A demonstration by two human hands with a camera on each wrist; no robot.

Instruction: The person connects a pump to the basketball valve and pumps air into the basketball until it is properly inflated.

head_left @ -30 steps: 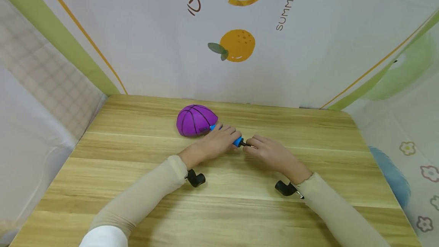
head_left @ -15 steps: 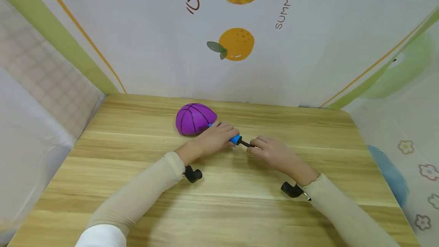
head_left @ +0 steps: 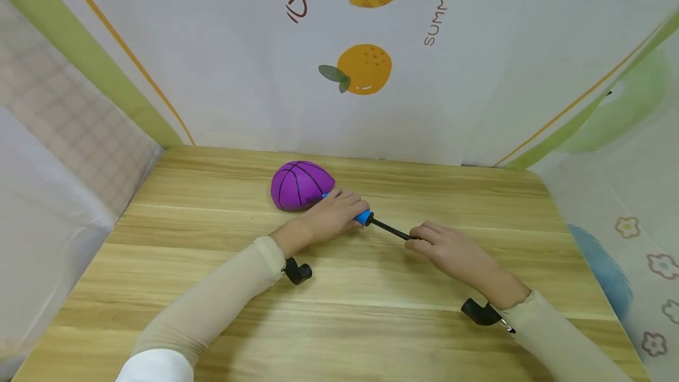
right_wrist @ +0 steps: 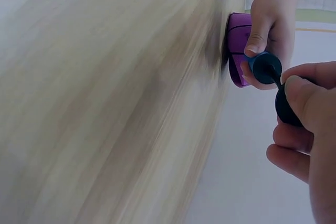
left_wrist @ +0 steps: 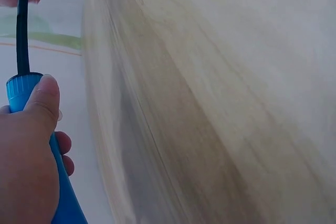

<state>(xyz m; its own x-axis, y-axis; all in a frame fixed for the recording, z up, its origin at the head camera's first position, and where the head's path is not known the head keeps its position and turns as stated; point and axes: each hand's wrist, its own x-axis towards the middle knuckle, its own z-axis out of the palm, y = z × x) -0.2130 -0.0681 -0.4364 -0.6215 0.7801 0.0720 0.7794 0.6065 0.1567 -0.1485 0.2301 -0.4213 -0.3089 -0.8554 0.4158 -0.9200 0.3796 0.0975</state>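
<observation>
- Head view: purple ball (head_left: 301,186) sits toward the far edge of the wooden table (head_left: 339,323), caved-in and lopsided rather than round; it appears short of air.
- Head view: left hand (head_left: 334,214) is clamped round the blue pump (head_left: 365,217), one end of which points at the ball's lower side. Whether a needle is seated in the ball cannot be told. The hold beside the ball presumably keeps the pump lined up with it.
- Head view: right hand (head_left: 451,254) grips the far end of the black rod (head_left: 390,229), a good length of which shows. The hands are apart along one line, likely so that one anchors while the other works the rod.
- Left wrist view: the left thumb lies along the barrel near its ribbed collar, fingers wrapped behind; judged a bracing hold.
- Right wrist view: right thumb and fingers are closed on the black handle (right_wrist: 287,107), which probably gives purchase for pulling or pushing. The ball shows beyond the left hand.
</observation>
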